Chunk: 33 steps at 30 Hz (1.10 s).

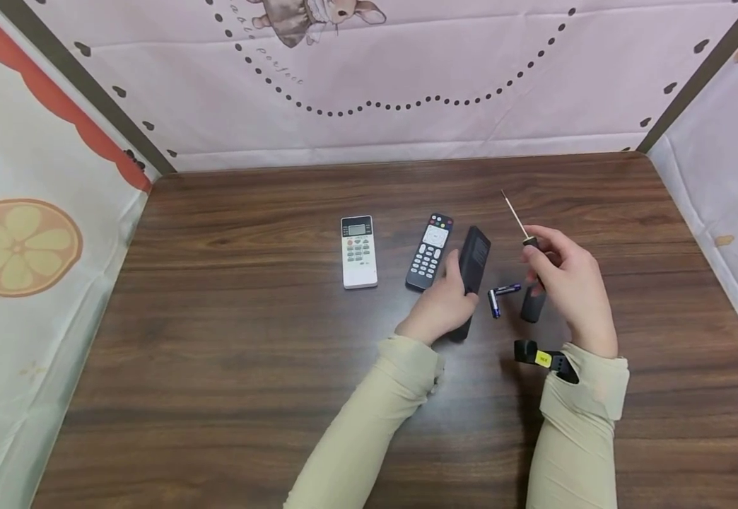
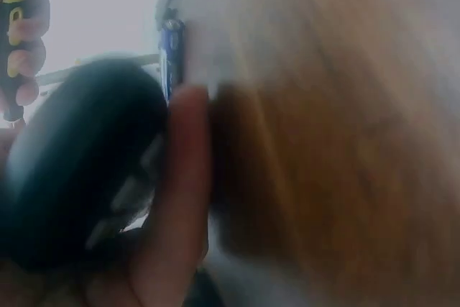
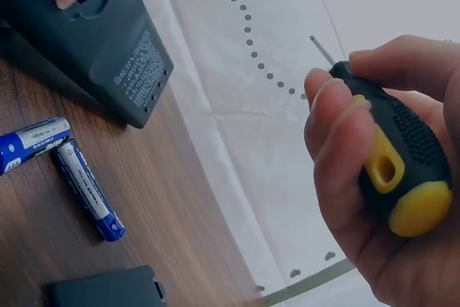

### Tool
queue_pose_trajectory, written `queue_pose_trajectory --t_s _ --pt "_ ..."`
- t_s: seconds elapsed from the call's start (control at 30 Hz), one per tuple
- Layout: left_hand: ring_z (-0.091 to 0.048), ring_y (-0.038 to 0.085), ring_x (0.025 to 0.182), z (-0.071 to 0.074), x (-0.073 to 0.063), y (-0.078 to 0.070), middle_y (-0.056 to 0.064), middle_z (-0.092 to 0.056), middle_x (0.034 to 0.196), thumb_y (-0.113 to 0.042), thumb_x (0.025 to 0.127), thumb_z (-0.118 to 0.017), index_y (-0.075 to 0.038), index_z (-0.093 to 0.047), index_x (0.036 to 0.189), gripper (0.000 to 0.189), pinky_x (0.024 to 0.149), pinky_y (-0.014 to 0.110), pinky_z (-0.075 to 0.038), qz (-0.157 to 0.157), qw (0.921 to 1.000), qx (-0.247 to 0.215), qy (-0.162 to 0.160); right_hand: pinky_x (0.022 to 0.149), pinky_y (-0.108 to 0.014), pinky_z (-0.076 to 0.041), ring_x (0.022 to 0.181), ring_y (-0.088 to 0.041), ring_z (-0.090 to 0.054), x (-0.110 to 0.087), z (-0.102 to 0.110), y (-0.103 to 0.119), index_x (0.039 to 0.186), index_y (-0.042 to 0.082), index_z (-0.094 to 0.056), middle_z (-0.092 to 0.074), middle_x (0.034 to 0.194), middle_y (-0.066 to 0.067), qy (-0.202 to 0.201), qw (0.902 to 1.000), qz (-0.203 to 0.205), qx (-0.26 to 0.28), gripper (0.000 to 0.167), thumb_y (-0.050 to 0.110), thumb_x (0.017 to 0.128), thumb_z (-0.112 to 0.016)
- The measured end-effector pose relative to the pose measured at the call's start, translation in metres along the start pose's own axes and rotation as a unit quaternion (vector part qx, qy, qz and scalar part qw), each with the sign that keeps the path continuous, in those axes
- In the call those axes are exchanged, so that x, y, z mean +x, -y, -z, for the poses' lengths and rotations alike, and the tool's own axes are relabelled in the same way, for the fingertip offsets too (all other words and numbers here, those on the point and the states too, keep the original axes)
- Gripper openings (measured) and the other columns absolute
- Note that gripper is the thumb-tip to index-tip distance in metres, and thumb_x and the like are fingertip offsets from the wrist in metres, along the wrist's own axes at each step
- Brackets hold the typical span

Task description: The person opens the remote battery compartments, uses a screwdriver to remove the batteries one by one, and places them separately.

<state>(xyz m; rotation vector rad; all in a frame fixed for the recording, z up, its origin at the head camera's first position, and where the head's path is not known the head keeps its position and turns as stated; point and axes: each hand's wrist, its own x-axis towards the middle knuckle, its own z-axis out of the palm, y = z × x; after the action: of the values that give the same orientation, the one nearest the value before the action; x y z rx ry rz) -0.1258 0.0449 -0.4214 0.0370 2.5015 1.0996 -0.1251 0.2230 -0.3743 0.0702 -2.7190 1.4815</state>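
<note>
My left hand (image 1: 440, 305) grips a black remote control (image 1: 474, 258), tilted with its labelled back facing up. In the right wrist view, a fingertip lies by the recess in that back. My right hand (image 1: 574, 286) holds a screwdriver (image 3: 406, 149) by its black and yellow handle, its thin shaft pointing away from me, apart from the remote. Two blue and white batteries (image 3: 90, 188) lie end to end at an angle on the table between the hands. Below my right hand lies a black battery cover (image 1: 533, 305). The left wrist view is blurred.
To the left of the held remote lies a dark remote (image 1: 429, 251) with white buttons. Farther left is a white remote (image 1: 359, 252) with a small display. The wooden table (image 1: 235, 353) meets a pink printed cloth (image 1: 407, 71) at its back edge.
</note>
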Motion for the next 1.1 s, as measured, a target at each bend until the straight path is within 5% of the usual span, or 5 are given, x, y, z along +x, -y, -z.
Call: queue_pose_trajectory --t_s 0.1,0.37,0.6,0.8,1.1 --pt "-0.055 0.016 0.057 0.000 -0.005 -0.003 0.012 -0.060 0.083 -0.026 0.087 -0.051 -0.020 0.001 0.143 0.076 0.050 0.030 -0.044 0.008 0.9995 0.025 0.018 0.053 -0.030 -0.051 0.062 -0.019 -0.057 0.000 0.002 0.000 0.122 0.021 -0.053 -0.059 0.086 -0.006 -0.003 1.0000 -0.005 -0.002 0.034 0.033 0.090 -0.050" --pt "-0.055 0.018 0.037 -0.004 -0.013 -0.009 0.021 -0.059 0.093 -0.037 0.090 -0.047 -0.017 0.000 0.144 0.074 0.036 0.030 -0.045 0.053 0.9964 0.050 0.043 0.057 -0.021 -0.048 0.068 -0.021 -0.059 -0.001 0.004 -0.002 0.120 0.019 -0.055 -0.064 0.085 -0.011 -0.006 0.9996 -0.020 -0.017 0.037 0.038 0.090 -0.049" --pt "-0.055 0.017 0.037 -0.009 -0.013 -0.011 0.012 -0.058 0.071 -0.043 0.090 -0.045 -0.019 0.002 0.144 0.076 0.037 0.031 -0.045 0.074 0.9900 0.084 0.086 0.058 -0.021 -0.046 0.069 -0.015 -0.059 0.000 0.003 -0.004 0.121 0.018 -0.055 -0.065 0.085 -0.008 0.001 0.9993 -0.021 -0.030 0.039 0.041 0.089 -0.048" --pt "-0.056 0.016 0.038 -0.018 -0.012 -0.015 0.006 -0.060 0.057 -0.038 0.091 -0.046 -0.014 0.003 0.144 0.075 0.039 0.030 -0.046 0.054 0.9908 0.037 0.118 0.055 -0.024 -0.048 0.068 -0.017 -0.059 -0.003 0.002 -0.005 0.121 0.018 -0.055 -0.065 0.084 -0.008 0.010 0.9989 -0.038 -0.027 0.040 0.042 0.089 -0.049" --pt "-0.057 0.019 0.041 -0.022 -0.012 -0.016 0.011 -0.061 0.061 -0.025 0.091 -0.051 -0.019 -0.002 0.144 0.073 0.043 0.031 -0.050 0.029 0.9898 -0.066 0.123 0.065 -0.031 -0.041 0.078 -0.018 -0.054 -0.001 -0.003 -0.003 0.124 0.013 -0.053 -0.066 0.088 -0.007 0.045 0.9951 -0.039 -0.079 0.048 0.044 0.088 -0.049"
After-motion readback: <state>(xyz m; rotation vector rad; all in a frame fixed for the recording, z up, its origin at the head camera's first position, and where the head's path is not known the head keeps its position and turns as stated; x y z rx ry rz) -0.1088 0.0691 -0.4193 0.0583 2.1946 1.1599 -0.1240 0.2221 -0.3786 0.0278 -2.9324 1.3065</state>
